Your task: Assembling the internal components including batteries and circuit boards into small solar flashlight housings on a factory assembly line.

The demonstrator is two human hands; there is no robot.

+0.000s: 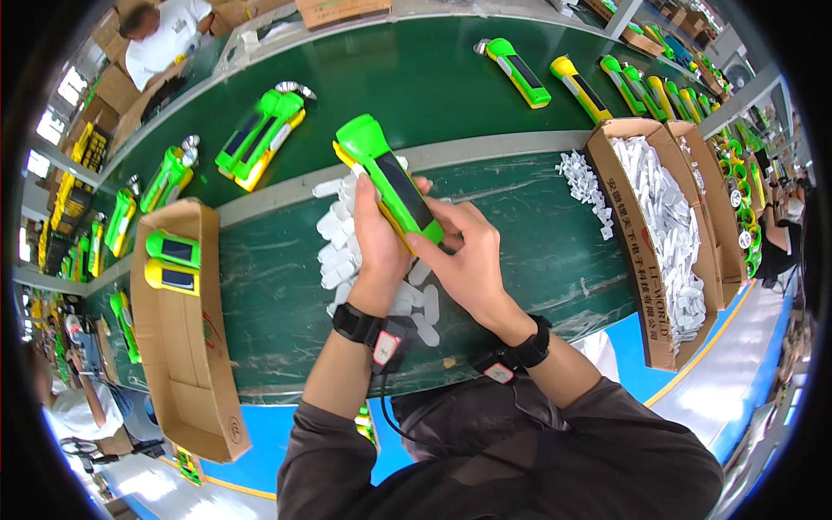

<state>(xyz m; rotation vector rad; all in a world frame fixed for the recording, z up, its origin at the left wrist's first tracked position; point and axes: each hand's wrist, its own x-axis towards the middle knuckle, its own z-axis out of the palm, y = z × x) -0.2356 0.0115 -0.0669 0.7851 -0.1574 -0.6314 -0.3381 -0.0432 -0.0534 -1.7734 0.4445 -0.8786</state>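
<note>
Above the middle of the green work surface, a green-and-yellow flashlight point(390, 178) with a long dark panel lies tilted, its wide head pointing up and left. My left hand point(381, 230) is wrapped round its body from the left, fingertips showing on the far side. At the flashlight's near end, the thumb and fingers of my right hand point(464, 251) grip the tail. Whether a small part sits between those fingers is hidden. Under and beside my left hand lies a loose pile of translucent white oval pieces point(340, 238).
On the left stands an open cardboard box point(186, 347) with two flashlights inside. To the right, a long carton point(663, 234) holds many white pieces, beside a small white heap point(587, 186). Several flashlights point(260, 134) rest on the green belt point(390, 74) beyond. Other people work nearby.
</note>
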